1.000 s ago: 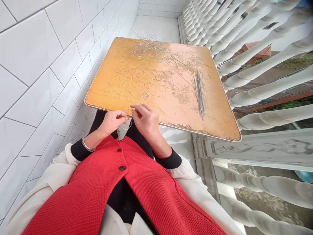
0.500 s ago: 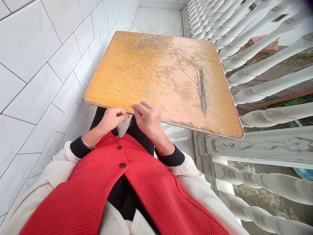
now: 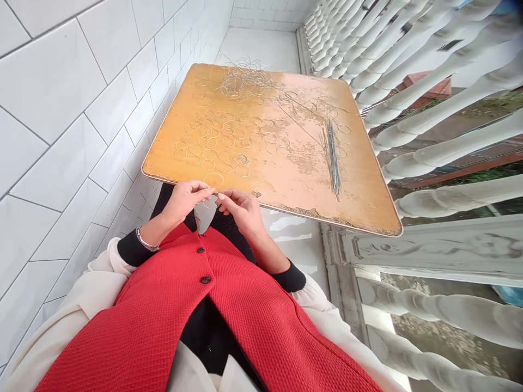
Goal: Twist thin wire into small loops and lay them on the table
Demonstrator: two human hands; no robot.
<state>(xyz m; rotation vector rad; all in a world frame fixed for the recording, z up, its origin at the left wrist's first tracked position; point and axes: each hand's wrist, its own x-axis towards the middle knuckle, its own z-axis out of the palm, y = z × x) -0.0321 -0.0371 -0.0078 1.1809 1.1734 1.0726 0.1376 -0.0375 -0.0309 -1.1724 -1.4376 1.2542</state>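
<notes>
At the near edge of the wooden table [image 3: 294,185], my left hand [image 3: 186,201] pinches a thin wire ring [image 3: 214,174] between thumb and fingertips. My right hand [image 3: 243,211] is closed on the same wire, its fingertips meeting those of the left hand. The ring's loop stands up above the fingers, and a short piece of wire shows below them. Several wire rings [image 3: 210,142] lie spread over the table's left half, just beyond my hands. A small coil of wire [image 3: 241,159] lies among the nearest ones.
A tangled heap of wire [image 3: 247,79] lies at the table's far side. Straight wire lengths [image 3: 334,160] lie bundled on the right. A white tiled wall [image 3: 61,125] runs along the left, and a white balustrade [image 3: 433,163] along the right.
My right hand has lowered and turned, its fingertips now touching the left hand's. The ring's loop has shifted upward above the fingers. The view has tilted slightly, so the table appears lower.
</notes>
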